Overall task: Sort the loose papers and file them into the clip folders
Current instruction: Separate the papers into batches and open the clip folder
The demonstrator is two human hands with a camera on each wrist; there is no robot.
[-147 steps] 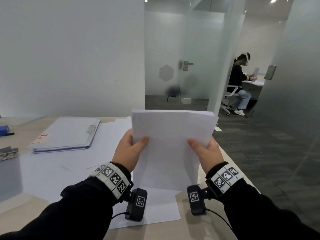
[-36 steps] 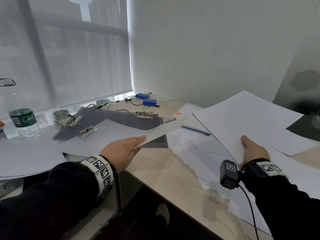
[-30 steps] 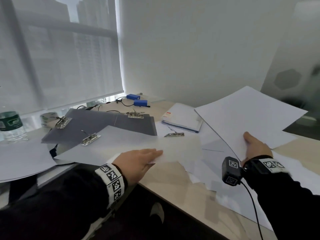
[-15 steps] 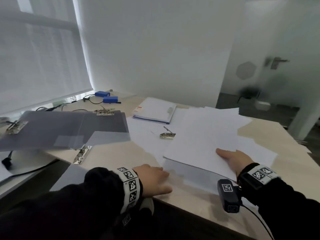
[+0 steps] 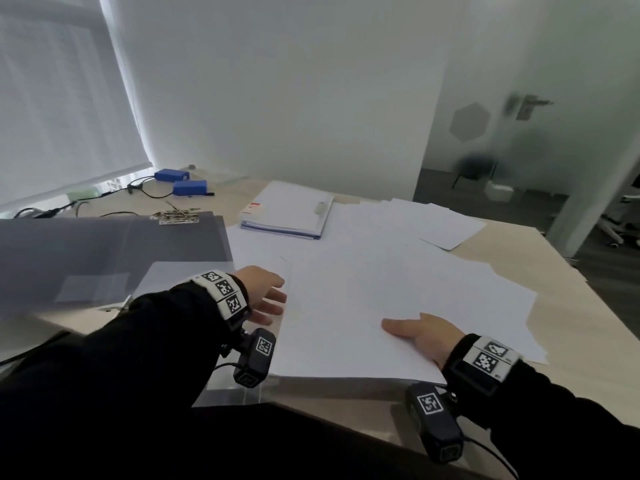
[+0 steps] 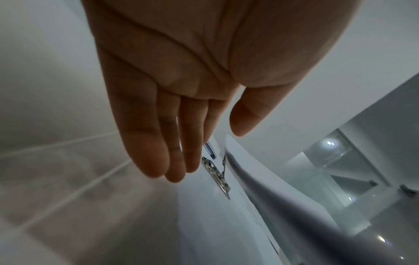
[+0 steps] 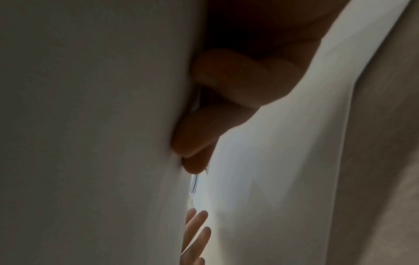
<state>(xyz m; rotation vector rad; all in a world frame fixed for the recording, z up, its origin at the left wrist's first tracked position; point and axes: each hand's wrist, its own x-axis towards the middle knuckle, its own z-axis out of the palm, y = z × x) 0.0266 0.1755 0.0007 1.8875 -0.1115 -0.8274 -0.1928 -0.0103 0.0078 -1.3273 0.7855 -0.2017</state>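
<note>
The right hand (image 5: 420, 332) pinches the near right part of a thin stack of white sheets (image 5: 363, 306), thumb on top in the head view and fingers (image 7: 197, 132) curled beneath in the right wrist view; the stack lies low over the wooden desk (image 5: 571, 323) on top of more loose papers (image 5: 436, 223) fanned out toward the far right corner; its left edge curves up off the surface, as the left wrist view shows; the left hand (image 5: 263, 292) hovers at that left edge with fingers straight and slightly spread, holding nothing. Just beyond those fingers a metal clip (image 6: 216, 177) lies on a clear folder (image 5: 239, 389) whose near edge shows at the desk front under the stack; a grey clip folder (image 5: 114, 244) lies open to the left, and a filled white folder (image 5: 287, 213) sits closed farther back; two blue boxes (image 5: 183, 183) with cables rest by the window. The paper looks light and limp, so it will likely droop and slide sheet over sheet if taken by one corner; it seems best gripped at two opposite edges, thumbs above and fingers below, then squared before going under a clip; the edges crease easily and smooth sheets fan apart, so a firm but gentle pinch near the middle of each side probably serves best; the clip lever looks stiff and sprung.
</note>
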